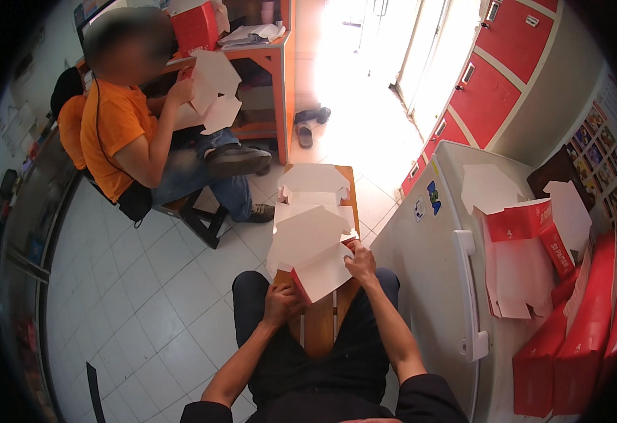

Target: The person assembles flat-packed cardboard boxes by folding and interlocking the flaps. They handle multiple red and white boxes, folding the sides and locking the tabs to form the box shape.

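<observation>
Over the wooden bench between my knees lies a partly folded cardboard box (308,236), white inside with a red outer side. My left hand (283,304) is closed at its near left corner, beside a raised red side wall. At the right edge, my right hand (360,262) pinches a folded flap between thumb and fingers. Under or behind this piece, another white cardboard section (313,182) lies flat toward the far end of the bench; I cannot tell whether the two are joined.
The wooden bench (319,331) stands between my legs. At the left, a person in an orange shirt (121,120) holds a similar white cardboard sheet (213,84). A white fridge (421,282) on the right carries an open red box (523,222) and several folded red boxes (583,331).
</observation>
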`<state>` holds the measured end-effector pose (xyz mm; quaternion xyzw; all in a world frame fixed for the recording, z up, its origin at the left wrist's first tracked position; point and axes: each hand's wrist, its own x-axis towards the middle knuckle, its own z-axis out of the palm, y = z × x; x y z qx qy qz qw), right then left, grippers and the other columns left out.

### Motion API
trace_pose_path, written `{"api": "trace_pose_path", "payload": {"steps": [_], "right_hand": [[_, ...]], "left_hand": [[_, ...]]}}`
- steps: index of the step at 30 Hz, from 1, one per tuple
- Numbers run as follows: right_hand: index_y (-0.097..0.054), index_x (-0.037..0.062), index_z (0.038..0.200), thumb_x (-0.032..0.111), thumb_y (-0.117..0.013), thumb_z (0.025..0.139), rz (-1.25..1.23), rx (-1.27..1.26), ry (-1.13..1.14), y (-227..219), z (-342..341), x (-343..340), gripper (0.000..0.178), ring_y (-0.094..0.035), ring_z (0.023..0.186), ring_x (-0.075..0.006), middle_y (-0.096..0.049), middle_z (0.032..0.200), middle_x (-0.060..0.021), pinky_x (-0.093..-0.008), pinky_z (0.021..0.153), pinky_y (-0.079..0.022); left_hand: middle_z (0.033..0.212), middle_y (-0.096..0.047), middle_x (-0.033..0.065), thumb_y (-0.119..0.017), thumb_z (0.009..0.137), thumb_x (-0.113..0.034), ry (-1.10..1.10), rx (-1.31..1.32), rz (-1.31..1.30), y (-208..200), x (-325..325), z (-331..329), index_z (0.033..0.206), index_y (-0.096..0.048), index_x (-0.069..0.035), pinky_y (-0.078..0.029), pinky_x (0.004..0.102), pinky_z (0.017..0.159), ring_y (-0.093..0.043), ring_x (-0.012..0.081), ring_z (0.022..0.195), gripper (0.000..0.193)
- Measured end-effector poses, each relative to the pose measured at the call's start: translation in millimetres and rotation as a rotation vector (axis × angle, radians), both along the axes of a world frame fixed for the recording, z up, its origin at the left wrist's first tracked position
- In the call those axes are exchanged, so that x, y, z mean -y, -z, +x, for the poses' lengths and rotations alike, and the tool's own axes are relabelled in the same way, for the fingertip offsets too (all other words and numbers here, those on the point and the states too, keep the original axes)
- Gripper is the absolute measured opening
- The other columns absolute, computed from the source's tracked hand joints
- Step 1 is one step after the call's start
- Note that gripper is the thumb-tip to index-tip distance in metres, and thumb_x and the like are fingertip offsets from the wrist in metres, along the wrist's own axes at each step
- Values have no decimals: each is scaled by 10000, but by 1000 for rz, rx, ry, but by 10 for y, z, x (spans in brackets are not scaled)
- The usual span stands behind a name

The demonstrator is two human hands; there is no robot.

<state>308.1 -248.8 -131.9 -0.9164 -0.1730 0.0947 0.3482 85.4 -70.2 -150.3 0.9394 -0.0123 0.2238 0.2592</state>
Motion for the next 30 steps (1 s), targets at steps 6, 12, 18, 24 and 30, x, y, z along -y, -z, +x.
{"api": "trace_pose_path", "payload": {"steps": [6, 12, 18, 24, 30], "right_hand": [[-604, 101, 1141, 299, -781, 743, -26, 587, -43, -519, -468, -95, 479, -595, 1048, -349, -588, 1156, -150, -445, 945, -447], [-667, 56, 960, 315, -716, 797, 73, 342, -681, -386, -1173, -126, 310, -609, 1027, -294, -667, 991, -114, -422, 971, -421], [-664, 62, 860, 207, -634, 853, -161, 353, -666, -132, -1361, -185, 148, -669, 854, -285, -695, 847, -113, -406, 904, -457], [-660, 68, 827, 204, -624, 860, -161, 388, -637, -119, -1416, -198, 144, -677, 817, -273, -695, 820, -132, -405, 857, -468], [-658, 70, 849, 217, -624, 863, -196, 410, -625, -49, -1392, -197, 152, -680, 821, -267, -701, 828, -111, -395, 862, -460]], "left_hand": [[847, -697, -11, -791, 688, -299, 5, -28, -81, 64, -26, -9, 756, -741, -149, -426, 405, 860, -629, 210, 908, 173], [908, -711, -21, -795, 693, -270, 67, -14, -129, 191, -57, 17, 818, -751, -162, -418, 409, 922, -614, 232, 997, 170], [969, -712, -23, -798, 692, -275, 50, -51, -140, 112, -36, -2, 866, -760, -179, -356, 433, 987, -566, 237, 1089, 202], [962, -715, -31, -800, 696, -295, 33, -50, -118, 59, -49, -30, 845, -761, -185, -337, 436, 995, -547, 228, 1116, 188], [950, -721, -37, -794, 703, -319, 5, -54, -37, 78, -23, -38, 835, -765, -180, -306, 454, 1007, -538, 221, 1124, 194]]}}
